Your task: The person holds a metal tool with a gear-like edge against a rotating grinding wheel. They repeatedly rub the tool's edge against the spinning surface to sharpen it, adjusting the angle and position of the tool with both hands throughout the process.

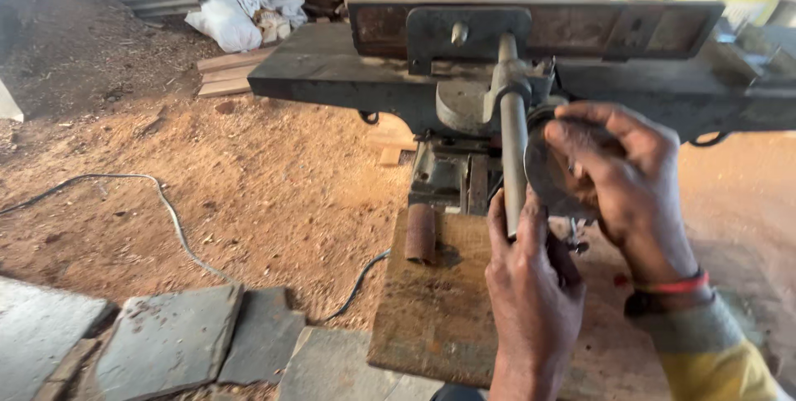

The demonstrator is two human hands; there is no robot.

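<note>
Sawdust-covered ground (pixel 249 177) fills the workshop floor, with flat stone slabs (pixel 170 339) at its near left edge, a pale cable (pixel 157 202) snaking across it, and white sacks (pixel 236 15) beside stacked timber (pixel 228 69) at the far side. Dark, heavy woodworking machine (pixel 348 65) spans the upper half of the view, its long flat bed running left to right. Worn wooden board (pixel 431 301) lies below the machine, carrying a short rusty cylinder (pixel 421 233) near its far left corner. Steel shaft (pixel 512 136) projects from the machine's front toward the viewer, above the board's far edge. Left hand (pixel 531 285) is closed around the near end of the shaft. Right hand (pixel 618 177), wearing a red wristband (pixel 676 285), curls its fingers over a round metal disc (pixel 551 173) just to the right of the shaft, gripping its rim. Both hands sit close together, nearly touching.
</note>
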